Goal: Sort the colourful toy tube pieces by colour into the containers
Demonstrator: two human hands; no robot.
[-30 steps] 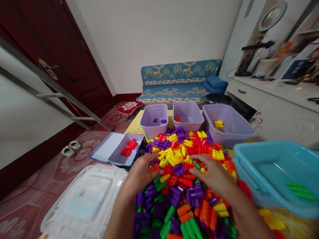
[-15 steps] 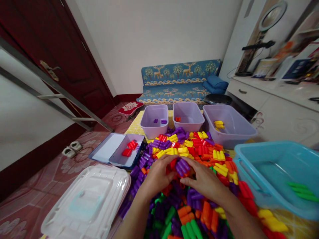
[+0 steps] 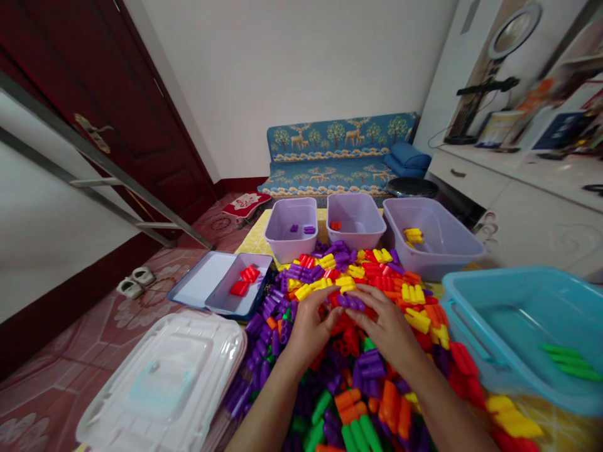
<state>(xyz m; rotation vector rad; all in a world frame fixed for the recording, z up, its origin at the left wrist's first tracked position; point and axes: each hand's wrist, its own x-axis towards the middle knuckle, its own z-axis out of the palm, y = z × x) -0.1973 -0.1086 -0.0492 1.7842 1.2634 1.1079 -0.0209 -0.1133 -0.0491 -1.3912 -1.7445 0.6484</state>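
Observation:
Over a heap of ribbed plastic toy blocks (image 3: 370,363) in purple, red, yellow, orange and green, both my hands meet. Between their fingertips sits a purple block (image 3: 352,303). My left hand (image 3: 308,323) is curled, its thumb and fingers closed at the block's left end. From the other side my right hand (image 3: 386,323) closes on the same block, thumb below and fingers above. Red pieces lie right behind and beneath the fingers, partly hidden by them.
Three lilac bins (image 3: 355,235) stand behind the heap, holding a few purple, orange and yellow blocks. A blue tub (image 3: 522,307) with green blocks is at right. On the left are a lidded box (image 3: 221,292) with red blocks and a white lid (image 3: 164,376).
The purple block has turned from steeply slanted to nearly level between my fingers. Both hands have shifted slightly, and the left thumb has come up against the block.

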